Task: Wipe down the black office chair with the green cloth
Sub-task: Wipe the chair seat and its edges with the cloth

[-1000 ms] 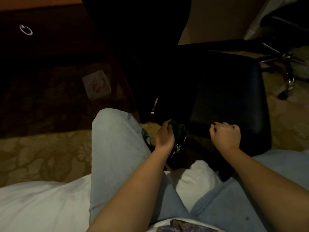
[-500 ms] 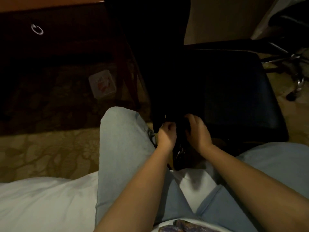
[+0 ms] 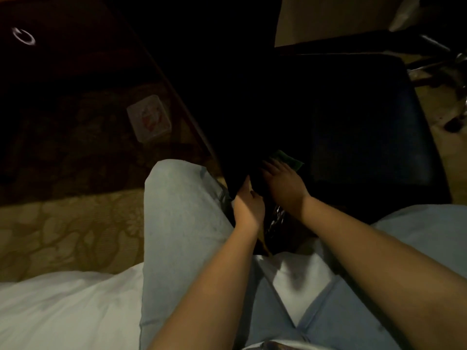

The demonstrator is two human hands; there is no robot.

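Pressing green cloth (image 3: 288,158) flat on near edge of black office chair (image 3: 366,122) seat, right hand (image 3: 285,184) fingers straight. Left hand (image 3: 249,202) at chair's dark edge, grip too murky to tell. Risk imo: push too hard, chair scoots off, cloth slips out.

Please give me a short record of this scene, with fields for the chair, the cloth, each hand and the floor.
chair: black, before the person's knees
right hand: fingers straight, pressing on the green cloth
green cloth: on the chair, partly under the right hand
left hand: at the chair's near edge, grip unclear in dim light
floor: patterned carpet with a small white packet
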